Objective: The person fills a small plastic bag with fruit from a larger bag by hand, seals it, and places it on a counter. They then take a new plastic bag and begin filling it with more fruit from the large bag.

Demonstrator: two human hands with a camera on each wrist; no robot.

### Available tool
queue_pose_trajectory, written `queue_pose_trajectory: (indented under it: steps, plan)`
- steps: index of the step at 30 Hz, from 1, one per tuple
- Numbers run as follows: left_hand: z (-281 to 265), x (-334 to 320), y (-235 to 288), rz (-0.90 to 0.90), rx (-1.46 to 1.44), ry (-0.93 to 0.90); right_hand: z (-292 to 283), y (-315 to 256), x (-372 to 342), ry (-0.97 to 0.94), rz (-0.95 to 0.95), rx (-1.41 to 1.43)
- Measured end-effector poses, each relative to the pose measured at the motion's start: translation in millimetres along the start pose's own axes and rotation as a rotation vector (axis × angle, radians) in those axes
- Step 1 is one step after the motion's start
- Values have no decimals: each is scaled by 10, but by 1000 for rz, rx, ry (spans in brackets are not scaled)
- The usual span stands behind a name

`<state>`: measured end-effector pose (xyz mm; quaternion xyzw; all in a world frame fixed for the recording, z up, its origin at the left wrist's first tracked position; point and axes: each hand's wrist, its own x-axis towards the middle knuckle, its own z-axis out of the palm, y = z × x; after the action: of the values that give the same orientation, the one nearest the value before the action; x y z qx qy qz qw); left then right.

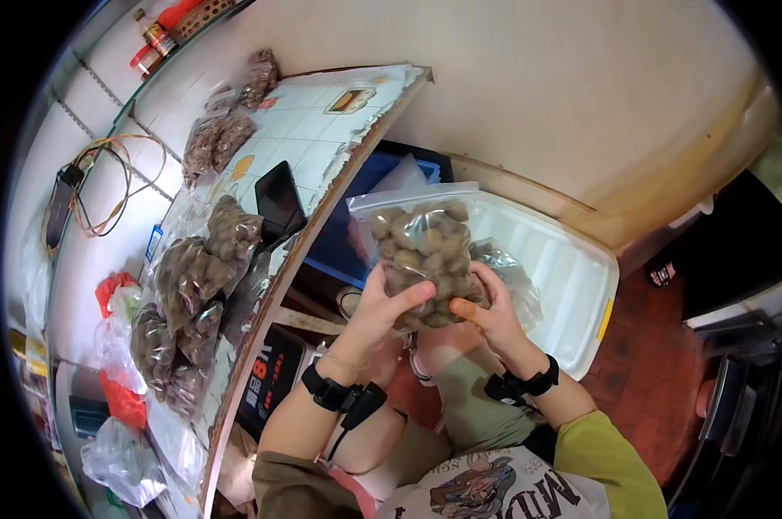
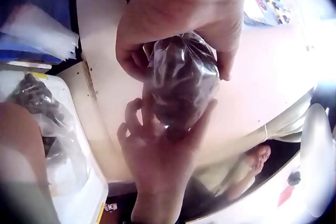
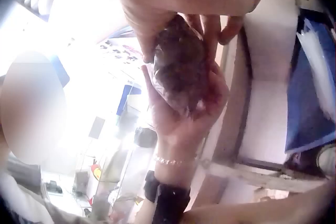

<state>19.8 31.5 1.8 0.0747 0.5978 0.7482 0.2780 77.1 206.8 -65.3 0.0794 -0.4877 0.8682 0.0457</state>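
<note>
A clear zip bag (image 1: 421,238) full of round, brownish, nut-like pieces is held up in front of the person's body, its flat top seam uppermost. My left hand (image 1: 382,304) grips the lower left side, thumb across the front. On the lower right side my right hand (image 1: 493,310) grips the same bag, with its thumb near the left one. Most of the other fingers are behind the bag in the head view. From the left wrist, the bag's bottom (image 2: 184,85) shows between both hands; the right wrist view also shows the filled bag (image 3: 181,66) between them.
Several filled bags (image 1: 188,277) and a black phone (image 1: 278,203) lie on the worn table (image 1: 309,130) at left. A white lidded box (image 1: 573,277) carries another plastic bag (image 1: 516,281). Beside it is a blue crate (image 1: 330,255). A wall stands ahead.
</note>
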Motion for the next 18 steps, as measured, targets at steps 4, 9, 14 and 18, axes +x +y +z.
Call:
queue_pose_trajectory:
  steps: [4, 9, 14, 18]
  plan:
    - [-3, -71, 98, 180, -138, 33, 34, -58, 124, -45, 26, -59]
    - [-82, -469, 394, 414, -83, 187, 473, -256, 294, -245, -103, -130]
    - [-275, -1058, 867, 320, -267, 186, 1093, -486, 357, -494, -58, 7]
    - [-553, -1519, 1299, 373, -304, 231, 1727, -435, 569, -626, -60, -36]
